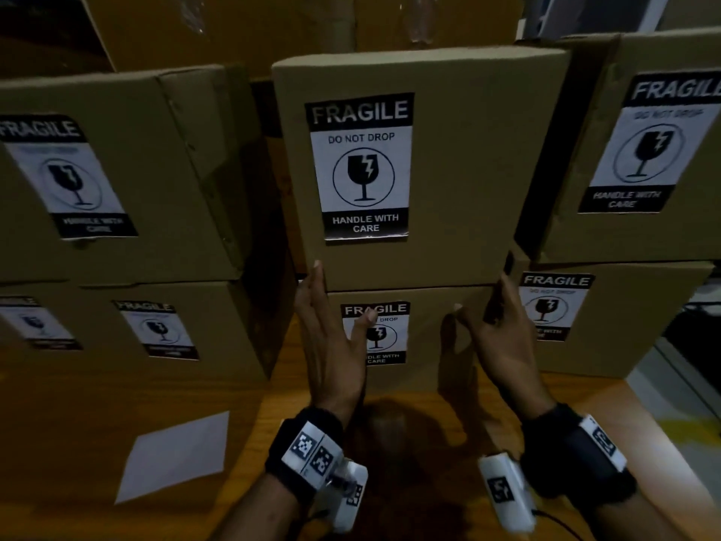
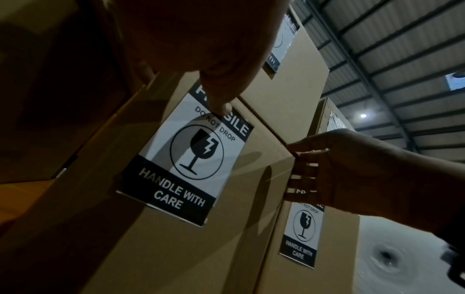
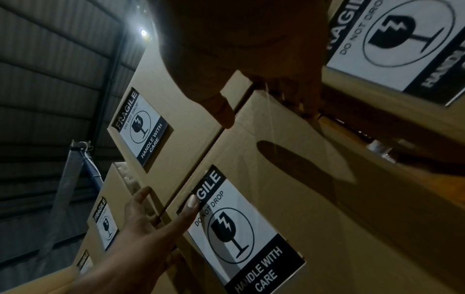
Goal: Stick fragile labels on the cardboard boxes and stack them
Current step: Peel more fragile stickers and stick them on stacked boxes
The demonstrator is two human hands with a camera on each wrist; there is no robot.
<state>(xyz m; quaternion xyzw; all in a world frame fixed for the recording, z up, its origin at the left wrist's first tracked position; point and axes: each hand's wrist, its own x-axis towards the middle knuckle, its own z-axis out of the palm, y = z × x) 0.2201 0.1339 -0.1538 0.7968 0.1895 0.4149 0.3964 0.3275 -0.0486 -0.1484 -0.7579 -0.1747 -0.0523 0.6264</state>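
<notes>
Two brown cardboard boxes stand stacked in the middle of the head view. The upper box carries a black-and-white FRAGILE label, and the lower box has its own label. My left hand lies with straight fingers along the left side of the stack, at the seam between the boxes; its thumb crosses the lower label. My right hand presses the right corner at the same seam, thumb on the front face, fingers on the side. Neither hand holds anything loose.
Labelled boxes are stacked two high on the left and right, close beside the middle stack. A larger carton stands behind. A white sheet lies on the wooden table, whose right edge is near.
</notes>
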